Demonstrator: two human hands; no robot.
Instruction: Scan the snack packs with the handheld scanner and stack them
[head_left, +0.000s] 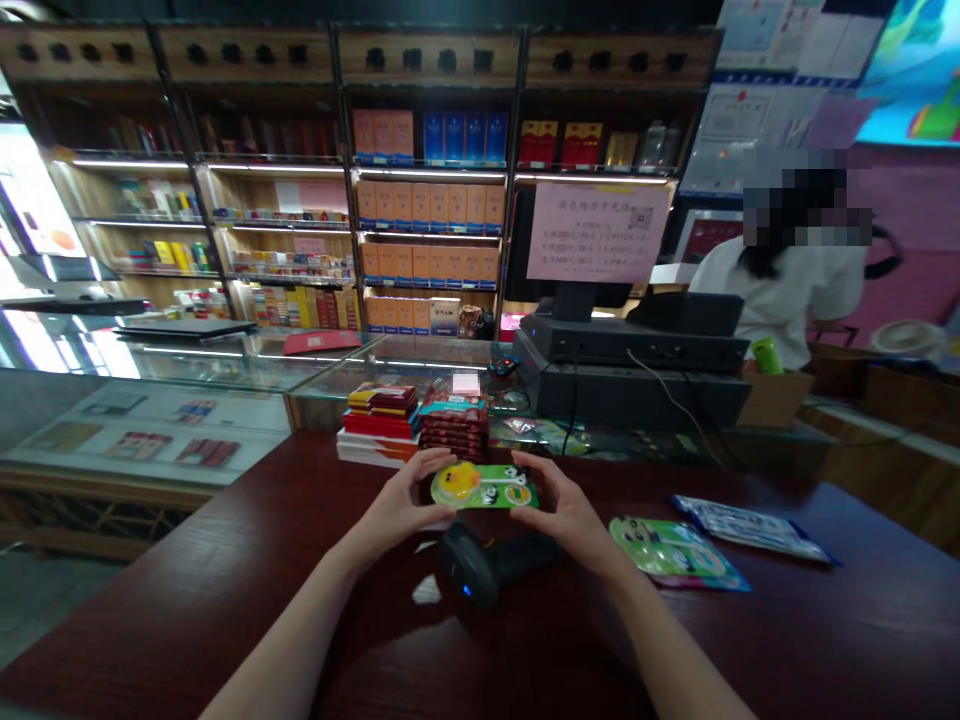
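Note:
Between my two hands a green blister pack (491, 487) with a yellow duck-shaped piece is held up by its ends. My left hand (409, 497) grips the duck end, thumb below and fingers above. My right hand (559, 505) pinches the other end in the same way. Just below the pack, a black barcode scanner (469, 570) with a small blue light lies on the dark red table (225, 590). To the right of my right hand lies another green blister pack (675, 552) with a panda face. Behind it rests a blue and white packet (754, 528).
Stacked boxes (379, 425) and brown packets (454, 420) stand beyond my hands. A monitor (577, 235) with a pink notice sits behind the table, on a dark base (630, 370). A person (787, 270) in white stands at the right. Glass display cases (150, 410) run along the left.

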